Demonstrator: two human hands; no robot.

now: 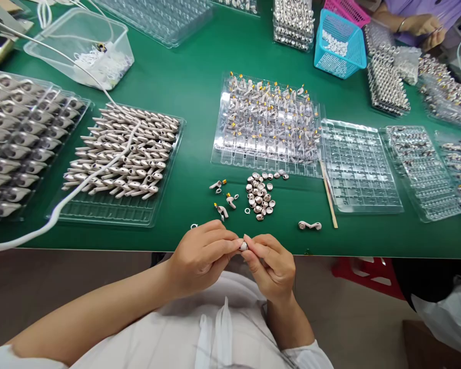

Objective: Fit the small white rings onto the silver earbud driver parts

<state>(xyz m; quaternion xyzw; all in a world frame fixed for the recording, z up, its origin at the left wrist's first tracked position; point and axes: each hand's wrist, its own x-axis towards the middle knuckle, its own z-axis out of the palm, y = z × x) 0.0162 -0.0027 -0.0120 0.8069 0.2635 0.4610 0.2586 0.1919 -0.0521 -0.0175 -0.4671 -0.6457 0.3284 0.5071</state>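
Note:
Between my fingertips, at the table's front edge, is a small white earbud part. My left hand pinches it from the left. From the right, the thumb and fingers of my right hand close on the same part. Its far side is hidden by the fingers. Just beyond lie a few loose earbud pieces with yellow tips, a small white ring and a pile of rounded earbud shells. Off to the right rests a single earbud with a stem.
A tray of yellow-tipped earbud parts stands ahead. Beside it are a wooden stick and a clear tray. A tray of stems sits left, crossed by a white cable. A co-worker's hands are at the far right.

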